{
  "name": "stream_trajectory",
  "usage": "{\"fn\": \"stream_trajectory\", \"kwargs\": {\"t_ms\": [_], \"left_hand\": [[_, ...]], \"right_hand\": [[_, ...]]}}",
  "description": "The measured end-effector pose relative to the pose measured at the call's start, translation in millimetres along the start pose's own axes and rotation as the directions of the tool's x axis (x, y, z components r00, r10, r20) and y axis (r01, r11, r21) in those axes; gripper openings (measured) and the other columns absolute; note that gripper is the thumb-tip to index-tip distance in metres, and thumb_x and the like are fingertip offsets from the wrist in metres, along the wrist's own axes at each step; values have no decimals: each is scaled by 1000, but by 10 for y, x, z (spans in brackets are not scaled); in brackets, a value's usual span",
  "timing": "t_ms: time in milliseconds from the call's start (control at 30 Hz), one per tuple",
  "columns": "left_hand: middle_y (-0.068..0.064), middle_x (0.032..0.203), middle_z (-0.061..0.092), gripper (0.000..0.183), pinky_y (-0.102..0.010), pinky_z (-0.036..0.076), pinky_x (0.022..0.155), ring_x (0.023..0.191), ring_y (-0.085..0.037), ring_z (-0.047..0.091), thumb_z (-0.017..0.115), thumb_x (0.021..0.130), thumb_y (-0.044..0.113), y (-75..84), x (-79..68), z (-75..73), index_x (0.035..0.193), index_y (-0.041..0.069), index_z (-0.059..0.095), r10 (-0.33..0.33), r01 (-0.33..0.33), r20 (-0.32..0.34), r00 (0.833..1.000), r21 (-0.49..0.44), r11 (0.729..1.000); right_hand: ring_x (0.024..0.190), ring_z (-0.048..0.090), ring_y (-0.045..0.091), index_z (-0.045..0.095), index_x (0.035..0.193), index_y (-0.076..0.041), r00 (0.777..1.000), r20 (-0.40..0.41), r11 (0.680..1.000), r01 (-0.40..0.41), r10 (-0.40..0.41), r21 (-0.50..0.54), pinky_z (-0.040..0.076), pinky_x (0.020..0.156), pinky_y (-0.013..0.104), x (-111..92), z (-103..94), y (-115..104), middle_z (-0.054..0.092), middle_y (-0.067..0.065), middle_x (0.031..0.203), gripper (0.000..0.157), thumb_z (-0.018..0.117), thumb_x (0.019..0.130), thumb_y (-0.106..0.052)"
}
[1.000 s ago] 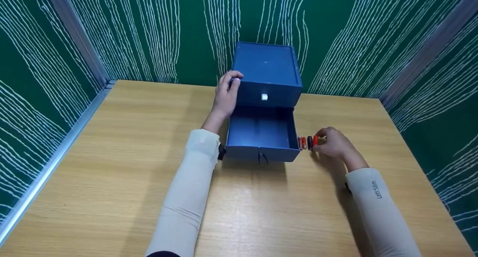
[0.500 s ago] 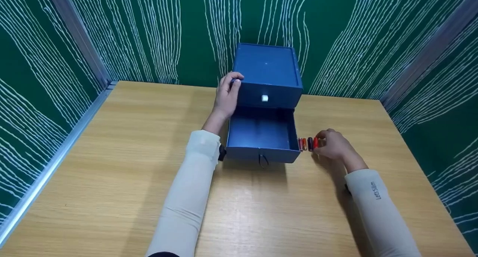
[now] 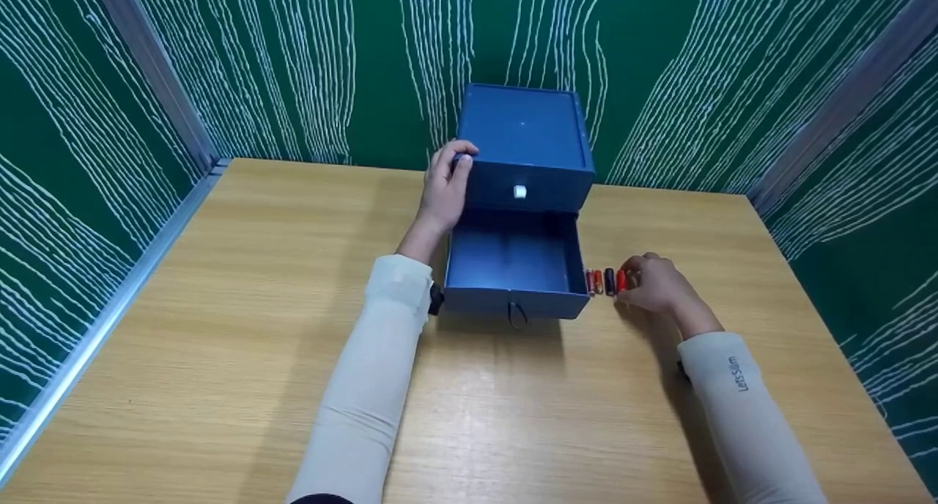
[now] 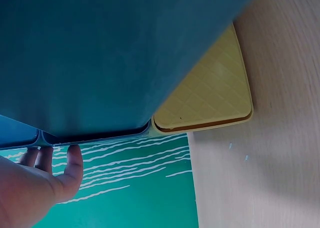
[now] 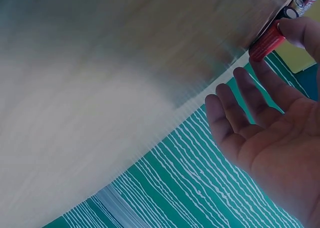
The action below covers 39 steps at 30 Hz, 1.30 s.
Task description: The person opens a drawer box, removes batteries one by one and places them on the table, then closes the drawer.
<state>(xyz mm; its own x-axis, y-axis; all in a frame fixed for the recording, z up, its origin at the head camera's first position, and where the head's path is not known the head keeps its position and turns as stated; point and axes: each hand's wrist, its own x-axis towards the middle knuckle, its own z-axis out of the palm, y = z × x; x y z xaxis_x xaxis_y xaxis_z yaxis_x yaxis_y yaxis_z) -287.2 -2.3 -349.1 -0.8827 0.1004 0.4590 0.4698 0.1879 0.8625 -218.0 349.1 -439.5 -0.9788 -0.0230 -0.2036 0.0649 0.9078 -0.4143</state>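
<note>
Pinching a small, glossy red cylindrical battery [image 3: 621,280] by its ends, the person's right hand [image 3: 659,286] has its thumb at the near end and its index finger at the far end. The battery lies just to the left of that palm, at the very tips, its long axis running roughly from front to back, so the fingers span its length rather than its girth. In the right wrist view the other three fingers are spread apart, relaxed and hold nothing. Whether the battery touches the light wooden desk [image 3: 256,284] cannot be told.

Farther left, roughly parallel to it, are a black cylindrical battery [image 3: 610,282], then two reddish cylindrical batteries [image 3: 599,281], the last just beside the jutting dark-blue rectangular drawer [image 3: 476,302]. The drawer thus lies directly leftward, square to the held battery's axis, with its side wall and the row between.

The right hand is much the nearer. The left hand [image 3: 443,193] grips the upper left edge of the blue box-shaped cabinet [image 3: 522,127], its fingers bent over the corner, well apart from the row.
</note>
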Motion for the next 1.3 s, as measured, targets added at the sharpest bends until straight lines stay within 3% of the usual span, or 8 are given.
{"fn": "stream_trajectory", "kwargs": {"t_ms": [133,267,433,633,767,1033,1300], "left_hand": [[2,124,42,24,-33,27,98,117,-11,33,34,94,27,25,-3,-5,110,19,50,3,-3,2,1000,3,1000],[-3,123,42,24,-34,28,98,117,-15,34,35,95,22,163,-64,-25,111,12,49,1,-1,1,1000,3,1000],[-3,124,41,23,-34,27,98,117,-15,34,34,95,20,326,-135,-46,110,12,49,-24,24,4,1000,-10,1000],[-3,126,39,24,-35,27,99,117,-15,33,34,95,21,358,-148,-53,111,11,48,-28,28,6,1000,-12,1000],[-3,127,38,24,-36,27,99,117,-15,33,33,95,22,329,-144,-50,111,12,48,-37,37,6,999,-11,999],[4,128,37,22,-35,27,99,118,-10,32,35,94,29,22,-30,-11,110,23,49,-38,38,7,999,6,999],[7,123,41,21,-30,28,97,116,-6,34,34,94,32,-14,-9,2,108,26,49,10,-10,-8,1000,40,999]], "right_hand": [[95,40,33,48,118,-7,999,-21,998,48,-49,-51,38,83,51,-6,11,18,44,16,109,59,71,68,-28],[96,40,34,46,120,-7,996,-35,993,75,-78,-86,38,82,52,-35,17,17,45,18,112,60,70,68,-28],[104,39,36,42,123,-13,998,-37,998,57,-57,-10,36,85,54,-114,-15,-21,42,17,120,61,69,71,-29],[104,43,34,47,118,-15,994,-83,996,81,-77,48,37,84,53,-207,-50,-95,44,13,121,47,64,76,-27],[105,44,33,49,116,-15,992,-99,994,85,-78,74,39,84,51,-250,-44,-126,46,11,118,44,64,76,-27],[103,45,32,51,112,-17,987,-150,992,79,-63,102,40,82,48,-326,-55,-175,49,11,116,40,63,77,-29],[98,50,31,54,110,-16,977,-209,992,70,-48,101,42,78,45,-401,-70,-283,54,11,110,33,58,80,-28]]}}
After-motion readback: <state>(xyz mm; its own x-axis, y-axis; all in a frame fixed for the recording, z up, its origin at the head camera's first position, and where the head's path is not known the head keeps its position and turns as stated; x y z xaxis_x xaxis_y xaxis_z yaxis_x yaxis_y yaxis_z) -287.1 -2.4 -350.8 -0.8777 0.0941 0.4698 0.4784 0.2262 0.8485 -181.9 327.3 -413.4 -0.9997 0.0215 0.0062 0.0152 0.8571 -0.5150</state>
